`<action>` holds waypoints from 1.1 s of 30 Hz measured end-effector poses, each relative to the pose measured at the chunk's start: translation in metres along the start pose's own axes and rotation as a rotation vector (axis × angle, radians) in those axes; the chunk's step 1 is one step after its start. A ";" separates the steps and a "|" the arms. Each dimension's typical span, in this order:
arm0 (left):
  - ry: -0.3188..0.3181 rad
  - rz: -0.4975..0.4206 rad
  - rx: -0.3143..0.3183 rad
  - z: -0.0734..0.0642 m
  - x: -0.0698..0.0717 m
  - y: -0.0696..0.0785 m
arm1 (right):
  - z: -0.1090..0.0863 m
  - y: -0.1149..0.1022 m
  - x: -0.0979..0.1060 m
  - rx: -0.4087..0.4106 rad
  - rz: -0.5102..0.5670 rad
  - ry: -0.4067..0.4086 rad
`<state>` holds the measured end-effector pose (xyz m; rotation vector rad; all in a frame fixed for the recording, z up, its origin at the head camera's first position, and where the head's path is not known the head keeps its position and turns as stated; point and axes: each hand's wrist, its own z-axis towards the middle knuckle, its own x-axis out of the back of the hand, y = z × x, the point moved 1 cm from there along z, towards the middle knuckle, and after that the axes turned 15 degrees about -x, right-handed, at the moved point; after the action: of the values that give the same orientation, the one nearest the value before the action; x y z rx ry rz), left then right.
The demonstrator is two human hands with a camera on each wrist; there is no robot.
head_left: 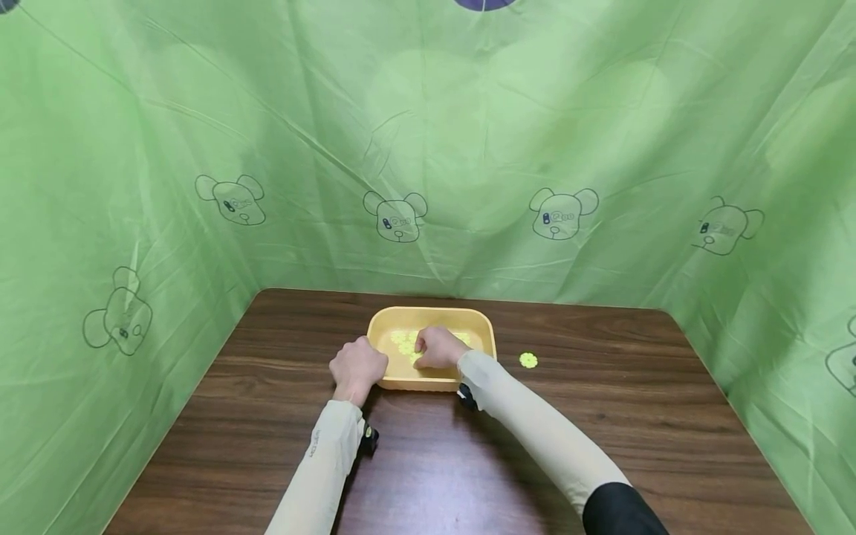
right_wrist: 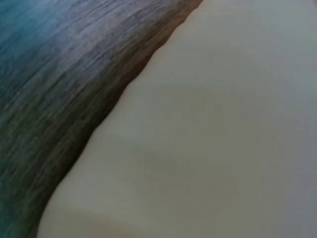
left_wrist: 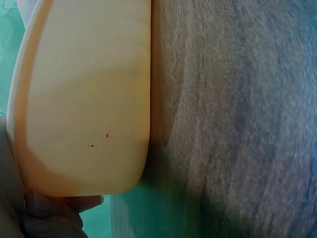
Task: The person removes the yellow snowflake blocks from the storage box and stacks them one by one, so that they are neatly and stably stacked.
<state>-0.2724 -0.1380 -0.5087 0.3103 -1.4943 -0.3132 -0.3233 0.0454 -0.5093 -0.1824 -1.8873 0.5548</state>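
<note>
A pale yellow plastic bin (head_left: 428,386) sits on the table, with several bright yellow-green flower-shaped pieces (head_left: 405,340) lying on its floor. My left hand (head_left: 357,365) grips the bin's left end; in the left wrist view its curled fingers (left_wrist: 49,213) lie round the end of the bin (left_wrist: 84,109). Over the near wall, my right hand (head_left: 441,347) reaches inside, its fingers bent down among the pieces. Whether those fingertips pinch a piece is hidden. Only the bin's outer wall (right_wrist: 188,139) and the tabletop show in the right wrist view.
One flower-shaped piece (head_left: 528,360) lies on the dark wood table (head_left: 602,401), right of the bin. Green curtains (head_left: 468,148) printed with bear heads hang behind the table and along both sides.
</note>
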 end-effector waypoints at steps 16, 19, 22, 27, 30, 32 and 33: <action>0.001 -0.008 -0.004 0.000 0.000 -0.001 | -0.008 -0.003 0.001 0.024 -0.043 0.082; 0.002 -0.007 -0.005 -0.001 0.000 -0.001 | -0.009 -0.002 0.000 0.024 -0.036 0.088; 0.006 -0.009 -0.010 -0.002 0.001 0.000 | -0.010 0.001 -0.001 0.034 -0.024 0.106; 0.012 -0.016 -0.019 -0.001 0.000 -0.001 | -0.012 0.006 0.002 0.081 -0.009 0.134; 0.013 -0.018 -0.020 -0.002 0.000 -0.001 | -0.016 0.008 0.010 0.102 0.008 0.122; 0.012 -0.019 -0.022 -0.002 0.000 -0.001 | -0.021 0.010 0.020 0.112 0.037 0.111; 0.012 -0.020 -0.022 -0.002 0.000 -0.001 | -0.023 0.011 0.026 0.118 0.048 0.112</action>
<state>-0.2701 -0.1385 -0.5092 0.3087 -1.4761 -0.3432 -0.3135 0.0715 -0.4860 -0.1784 -1.7405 0.6734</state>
